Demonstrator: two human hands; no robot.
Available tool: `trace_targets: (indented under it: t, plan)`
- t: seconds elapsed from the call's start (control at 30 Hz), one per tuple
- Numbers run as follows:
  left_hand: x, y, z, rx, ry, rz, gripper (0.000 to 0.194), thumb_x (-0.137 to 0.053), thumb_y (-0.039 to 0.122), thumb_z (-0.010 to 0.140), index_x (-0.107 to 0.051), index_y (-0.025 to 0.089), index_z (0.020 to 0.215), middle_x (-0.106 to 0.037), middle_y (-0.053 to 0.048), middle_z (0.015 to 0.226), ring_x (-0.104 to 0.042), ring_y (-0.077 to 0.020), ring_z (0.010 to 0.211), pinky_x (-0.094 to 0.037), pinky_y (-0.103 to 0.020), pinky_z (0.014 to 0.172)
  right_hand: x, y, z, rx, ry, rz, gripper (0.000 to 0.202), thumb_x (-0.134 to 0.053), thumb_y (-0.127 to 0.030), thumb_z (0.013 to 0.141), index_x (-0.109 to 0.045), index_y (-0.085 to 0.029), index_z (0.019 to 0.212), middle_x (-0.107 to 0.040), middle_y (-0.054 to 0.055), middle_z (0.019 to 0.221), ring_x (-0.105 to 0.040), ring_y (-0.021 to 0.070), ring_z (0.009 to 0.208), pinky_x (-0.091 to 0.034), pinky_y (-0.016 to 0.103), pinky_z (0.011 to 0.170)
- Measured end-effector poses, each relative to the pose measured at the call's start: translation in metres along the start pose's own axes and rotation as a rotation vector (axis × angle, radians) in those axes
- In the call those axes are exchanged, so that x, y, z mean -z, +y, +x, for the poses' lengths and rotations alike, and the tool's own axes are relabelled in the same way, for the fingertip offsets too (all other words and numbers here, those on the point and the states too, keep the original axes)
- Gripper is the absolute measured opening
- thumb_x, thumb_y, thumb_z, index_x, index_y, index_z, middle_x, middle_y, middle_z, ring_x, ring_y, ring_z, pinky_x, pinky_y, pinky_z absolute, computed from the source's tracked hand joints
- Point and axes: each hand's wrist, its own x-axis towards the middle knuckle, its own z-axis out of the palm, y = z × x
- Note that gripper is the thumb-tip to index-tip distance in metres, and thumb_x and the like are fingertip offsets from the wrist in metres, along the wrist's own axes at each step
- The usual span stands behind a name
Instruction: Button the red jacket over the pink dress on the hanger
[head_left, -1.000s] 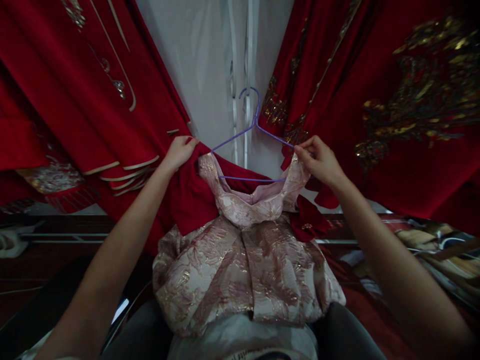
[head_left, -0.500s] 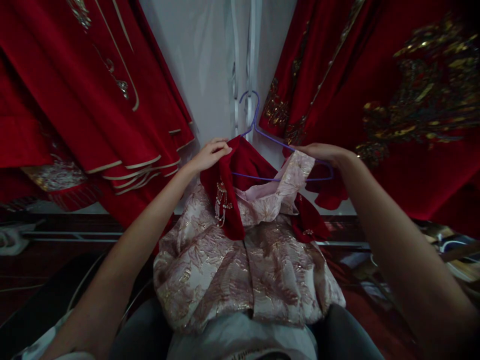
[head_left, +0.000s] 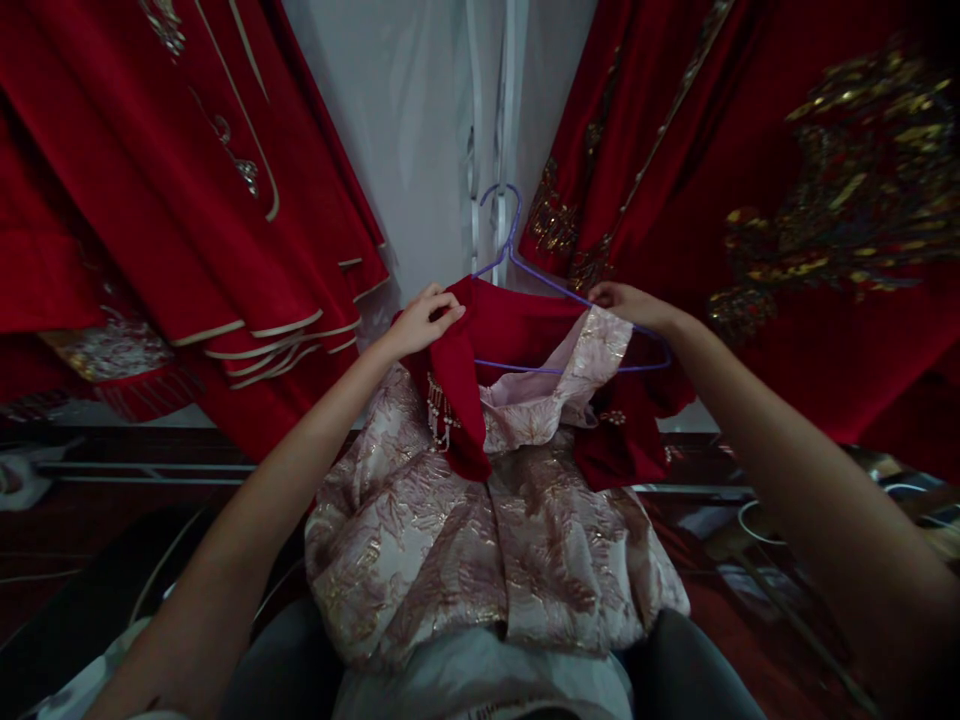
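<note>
A purple wire hanger [head_left: 517, 225] carries a pink-and-gold brocade dress [head_left: 420, 530], whose right strap sits on the hanger's right arm. The dress spreads down over my lap. Over the hanger lies a red garment [head_left: 517, 320] with beaded tassels on its left front. My left hand [head_left: 431, 318] is closed, thumb and forefinger pinching the red cloth by the left shoulder. At the right shoulder, my right hand [head_left: 626, 302] is closed on the red garment's edge, just beside the hanger and the strap. Its fingertips are partly hidden.
Red garments with pale piping [head_left: 225, 250] hang at the left. More red clothing with gold sequin embroidery [head_left: 862, 190] hangs at the right. Behind the hanger are a pale wall panel [head_left: 397, 120] and white vertical strips. A metal rail [head_left: 150, 470] runs low across the floor.
The red garment's top edge is now stretched across the hanger toward the right strap. Its right part has spread out. My right hand's fingers have curled in at the shoulder.
</note>
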Motion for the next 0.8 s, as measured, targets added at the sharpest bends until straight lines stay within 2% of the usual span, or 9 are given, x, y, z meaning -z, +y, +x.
trace_targets:
  t: [0.13, 0.23, 0.33, 0.43, 0.5, 0.53, 0.67, 0.73, 0.8]
  plan:
    - [-0.003, 0.002, -0.001, 0.023, 0.027, 0.096, 0.026, -0.044, 0.036, 0.090, -0.058, 0.017, 0.078, -0.043, -0.001, 0.079, -0.049, -0.0153, 0.076, -0.039, -0.030, 0.077, 0.026, 0.001, -0.013, 0.101, 0.220, -0.287, 0.035, -0.060, 0.007, 0.059, -0.055, -0.013, 0.087, -0.059, 0.003, 0.077, -0.051, 0.0090, 0.065, -0.040, 0.023, 0.062]
    - [-0.007, 0.007, -0.003, 0.049, 0.035, 0.154, 0.026, -0.043, 0.036, 0.091, -0.058, 0.018, 0.080, -0.045, -0.002, 0.082, -0.051, -0.0169, 0.080, -0.039, -0.032, 0.079, 0.049, -0.003, -0.039, 0.135, 0.283, -0.465, 0.035, -0.056, 0.007, 0.060, -0.056, -0.014, 0.087, -0.058, 0.004, 0.081, -0.049, 0.0092, 0.068, -0.039, 0.025, 0.064]
    - [-0.011, 0.013, -0.006, 0.064, 0.054, 0.211, 0.026, -0.041, 0.037, 0.092, -0.057, 0.019, 0.083, -0.047, -0.003, 0.085, -0.052, -0.0192, 0.086, -0.039, -0.035, 0.081, 0.064, -0.009, -0.065, 0.087, 0.233, -0.469, 0.038, -0.061, 0.004, 0.060, -0.056, -0.018, 0.091, -0.051, -0.002, 0.070, -0.044, 0.0088, 0.059, -0.036, 0.024, 0.056]
    - [-0.013, 0.018, -0.011, 0.081, 0.080, 0.265, 0.028, -0.038, 0.039, 0.093, -0.057, 0.019, 0.086, -0.047, -0.005, 0.087, -0.051, -0.0213, 0.090, -0.040, -0.037, 0.082, 0.068, -0.014, -0.086, 0.061, 0.031, -0.442, 0.054, -0.074, -0.006, 0.056, -0.055, -0.022, 0.104, -0.053, 0.000, 0.075, -0.049, 0.0121, 0.063, -0.041, 0.025, 0.057]
    - [-0.013, 0.020, -0.013, 0.082, 0.086, 0.275, 0.029, -0.038, 0.041, 0.093, -0.057, 0.020, 0.087, -0.047, -0.005, 0.088, -0.052, -0.0217, 0.091, -0.041, -0.037, 0.083, 0.064, -0.019, -0.095, 0.111, -0.050, -0.454, 0.061, -0.078, -0.017, 0.057, -0.053, -0.024, 0.112, -0.057, 0.003, 0.083, -0.053, 0.0152, 0.071, -0.043, 0.027, 0.062]
    - [-0.013, 0.020, -0.014, 0.078, 0.083, 0.276, 0.029, -0.040, 0.043, 0.092, -0.057, 0.019, 0.088, -0.047, -0.006, 0.088, -0.052, -0.0219, 0.092, -0.041, -0.038, 0.083, 0.061, -0.021, -0.098, 0.136, -0.041, -0.473, 0.057, -0.076, -0.024, 0.061, -0.052, -0.024, 0.113, -0.058, 0.004, 0.083, -0.054, 0.0158, 0.071, -0.043, 0.028, 0.062]
    - [-0.013, 0.026, -0.020, 0.057, 0.055, 0.305, 0.033, -0.049, 0.048, 0.086, -0.059, 0.018, 0.092, -0.049, -0.009, 0.096, -0.050, -0.0241, 0.098, -0.042, -0.039, 0.087, 0.037, -0.027, -0.099, 0.132, 0.231, -0.572, 0.024, -0.059, -0.040, 0.081, -0.058, -0.021, 0.095, -0.061, 0.004, 0.074, -0.051, 0.0144, 0.061, -0.038, 0.027, 0.058]
    - [-0.016, 0.033, -0.024, 0.064, 0.061, 0.334, 0.035, -0.047, 0.047, 0.087, -0.061, 0.017, 0.096, -0.049, -0.011, 0.104, -0.048, -0.0261, 0.105, -0.041, -0.041, 0.091, 0.017, -0.025, -0.091, 0.149, 0.349, -0.508, 0.025, -0.053, -0.044, 0.086, -0.057, -0.020, 0.090, -0.060, 0.003, 0.073, -0.050, 0.0140, 0.060, -0.036, 0.026, 0.058]
    - [-0.022, 0.041, -0.027, 0.101, 0.085, 0.365, 0.037, -0.044, 0.047, 0.089, -0.061, 0.017, 0.102, -0.048, -0.013, 0.113, -0.046, -0.0287, 0.111, -0.039, -0.044, 0.094, -0.011, -0.022, -0.082, 0.200, 0.370, -0.370, 0.029, -0.047, -0.048, 0.088, -0.054, -0.020, 0.087, -0.056, 0.001, 0.072, -0.047, 0.0134, 0.060, -0.036, 0.026, 0.058]
